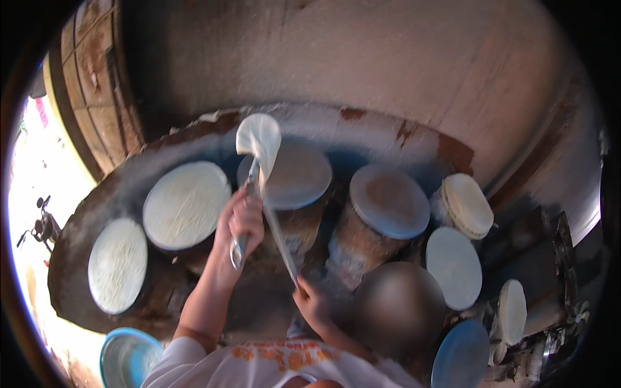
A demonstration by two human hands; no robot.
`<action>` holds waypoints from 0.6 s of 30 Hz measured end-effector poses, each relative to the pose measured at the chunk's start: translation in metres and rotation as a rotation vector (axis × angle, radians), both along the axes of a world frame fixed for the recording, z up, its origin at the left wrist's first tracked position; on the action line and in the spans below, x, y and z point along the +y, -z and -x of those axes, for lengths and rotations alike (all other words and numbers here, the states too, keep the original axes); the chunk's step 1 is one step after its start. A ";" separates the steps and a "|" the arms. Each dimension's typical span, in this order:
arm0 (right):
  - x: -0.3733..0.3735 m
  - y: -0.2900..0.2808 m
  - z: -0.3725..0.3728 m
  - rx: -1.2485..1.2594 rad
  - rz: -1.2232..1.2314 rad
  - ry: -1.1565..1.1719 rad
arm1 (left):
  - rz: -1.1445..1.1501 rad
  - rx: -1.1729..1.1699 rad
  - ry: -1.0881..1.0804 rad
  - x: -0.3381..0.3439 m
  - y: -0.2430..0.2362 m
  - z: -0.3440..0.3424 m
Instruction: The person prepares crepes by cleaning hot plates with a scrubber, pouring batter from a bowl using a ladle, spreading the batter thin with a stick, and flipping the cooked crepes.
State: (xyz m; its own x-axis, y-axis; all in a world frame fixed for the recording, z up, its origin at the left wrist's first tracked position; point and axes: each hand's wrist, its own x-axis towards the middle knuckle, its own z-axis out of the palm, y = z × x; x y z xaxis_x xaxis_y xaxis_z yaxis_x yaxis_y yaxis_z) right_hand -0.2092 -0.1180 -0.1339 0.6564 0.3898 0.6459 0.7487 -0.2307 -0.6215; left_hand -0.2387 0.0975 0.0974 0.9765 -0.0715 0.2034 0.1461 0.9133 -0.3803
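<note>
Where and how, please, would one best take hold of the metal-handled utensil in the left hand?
Probably by the middle of the utensil's handle, from the wearer's side, where the left hand holds it: the narrow handle slants toward the wearer, while a limp white sheet occupies the far end.

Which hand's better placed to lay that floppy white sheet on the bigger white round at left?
Probably your left hand: it's nearer both the white sheet and the white round, and grips a silver tool reaching the sheet. Your right hand sits lower, farther off, holding a thin stick.
</note>
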 end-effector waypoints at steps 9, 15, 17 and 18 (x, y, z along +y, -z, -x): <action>0.029 -0.008 -0.231 1.203 -0.412 -0.015 | -0.512 0.398 -0.011 0.023 0.107 -0.219; 0.073 0.020 -0.247 1.255 -0.623 0.040 | -2.171 0.719 -0.177 0.020 0.136 -0.238; 0.079 0.018 -0.254 1.145 -0.524 0.079 | -2.807 0.673 -0.348 0.042 0.145 -0.241; 0.075 0.017 -0.261 1.148 -0.442 0.049 | -2.874 0.683 -0.294 0.050 0.134 -0.247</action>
State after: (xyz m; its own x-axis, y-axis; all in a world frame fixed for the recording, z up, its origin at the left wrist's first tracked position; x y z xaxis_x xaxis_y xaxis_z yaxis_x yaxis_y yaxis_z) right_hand 0.0516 -0.0428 -0.1505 0.9386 0.2430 -0.2450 -0.2867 0.1541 -0.9455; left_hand 0.0083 0.1475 -0.0370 0.8712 0.4867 -0.0645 0.4288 -0.6902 0.5829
